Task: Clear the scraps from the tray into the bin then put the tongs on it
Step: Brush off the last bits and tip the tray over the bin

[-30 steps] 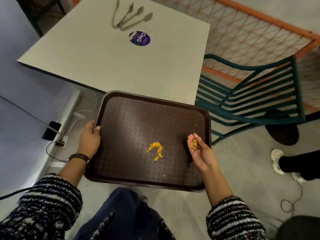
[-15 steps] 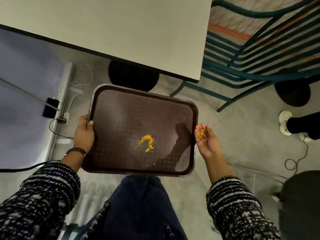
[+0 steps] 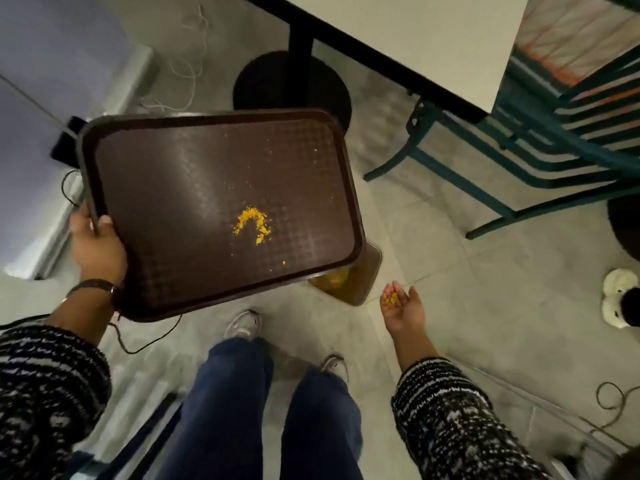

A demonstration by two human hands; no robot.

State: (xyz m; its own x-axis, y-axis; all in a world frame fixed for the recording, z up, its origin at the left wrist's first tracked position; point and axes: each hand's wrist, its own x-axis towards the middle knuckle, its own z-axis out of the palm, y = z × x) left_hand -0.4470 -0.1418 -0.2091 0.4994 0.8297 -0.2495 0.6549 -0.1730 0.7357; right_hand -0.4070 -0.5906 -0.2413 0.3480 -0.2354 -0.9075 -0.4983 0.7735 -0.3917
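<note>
Obs., left to right. The left hand (image 3: 97,244) grips the brown tray (image 3: 166,174) at its left rim, nr the near corner. Thumb is curled over the top of the rim, fingers hidden under it. Watch strap on that wrist. We note the tray is carried by this hand alone, in the air over the floor and apart from the counter (image 3: 433,36). Orange scraps (image 3: 251,220) lie in a small arc right of tray centre, w/ a few loose specks nearby. The bin (image 3: 363,275) is amber and stands on the floor, partly hidden under the tray's near-right corner; yellow bits show inside. The right hand (image 3: 403,306) is just right of the bin, touching neither it nor the tray. It is palm up, fingers loosely cupped, gripping nothing, w/ a small heap (image 3: 392,298) of the same orange stuff lying in the palm. Far right: green chair (image 3: 561,161) by the counter edge.
</note>
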